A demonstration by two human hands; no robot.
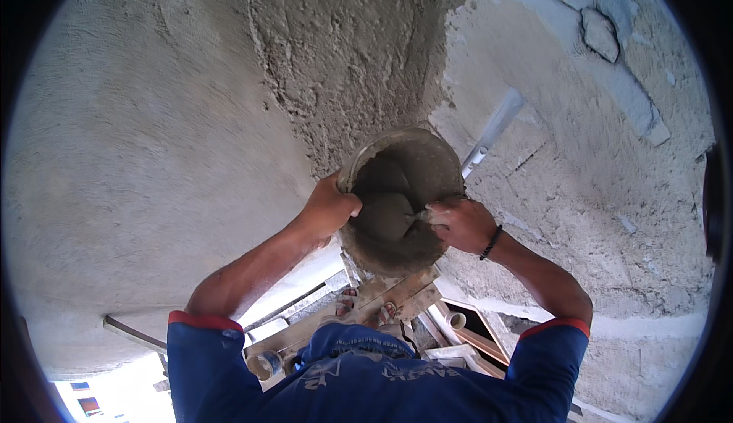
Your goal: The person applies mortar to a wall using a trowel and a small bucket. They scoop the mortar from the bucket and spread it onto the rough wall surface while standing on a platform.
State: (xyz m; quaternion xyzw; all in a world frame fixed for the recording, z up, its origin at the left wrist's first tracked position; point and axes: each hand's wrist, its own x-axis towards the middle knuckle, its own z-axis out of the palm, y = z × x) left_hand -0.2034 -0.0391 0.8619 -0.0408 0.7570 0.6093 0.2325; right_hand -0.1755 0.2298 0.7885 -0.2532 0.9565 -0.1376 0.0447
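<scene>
My left hand (333,208) is closed around the left rim of a round, mortar-smeared bucket (397,263), with the thumb over the edge. Grey wet mortar lies inside the bucket, which tips so that its mouth faces me. In my right hand (463,224) is the handle of a trowel (385,216), with the fingers wrapped round it. The trowel's blade is coated in mortar and sits within the bucket's mouth. Just beyond the bucket's far rim rises a strip of wet, rough mortar (347,49) on the wall.
Smoother plastered wall (145,133) extends to the left. On the right, rougher wall (595,186) holds a white pipe (491,131) in a groove. Below are wooden planks (416,292) under my feet, a pipe end (456,320) and a second bucket (265,365).
</scene>
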